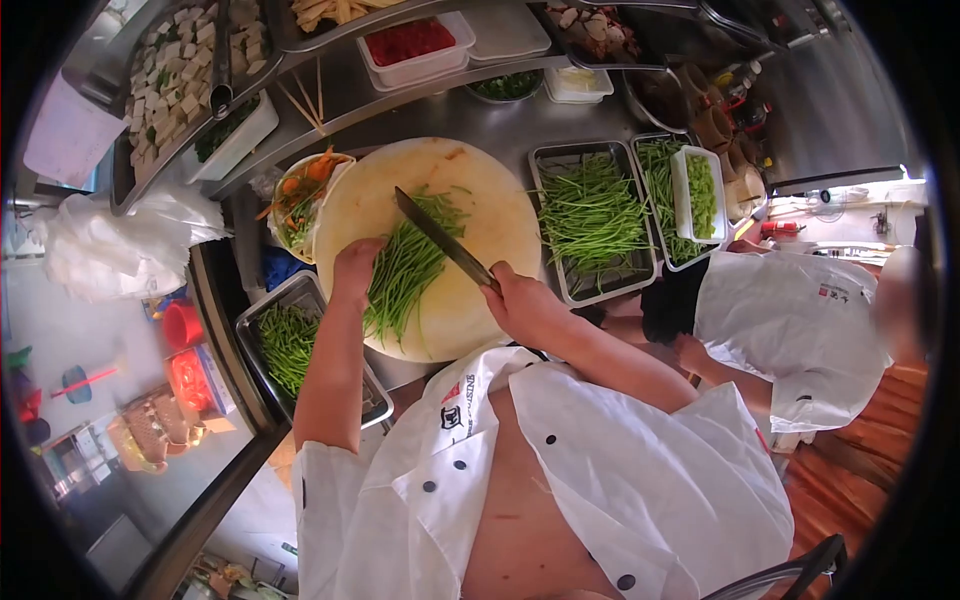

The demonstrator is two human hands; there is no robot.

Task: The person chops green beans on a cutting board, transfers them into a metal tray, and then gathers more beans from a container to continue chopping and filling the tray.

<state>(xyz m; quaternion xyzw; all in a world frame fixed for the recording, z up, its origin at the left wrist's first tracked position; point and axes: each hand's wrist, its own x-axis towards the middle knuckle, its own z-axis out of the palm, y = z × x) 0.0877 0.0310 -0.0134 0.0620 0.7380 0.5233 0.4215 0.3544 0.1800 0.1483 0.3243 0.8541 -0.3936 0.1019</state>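
A bundle of long, thin green stalks (405,275) lies on a round, pale chopping block (490,200). My right hand (522,300) grips the handle of a kitchen knife (445,238), its dark blade slanting over the upper part of the bundle. Short cut green pieces (445,207) lie around the blade's far end. At the bundle's left side, my left hand (360,268) is closed with curled fingers against the stalks; its fingertips are partly hidden.
Metal trays of green stalks stand right (590,220) and lower left (287,345) of the block. A tub of chopped greens (702,195) sits at right. Behind the block is a bowl of vegetable scraps (305,200). A co-worker in a white jacket (790,320) stands at right.
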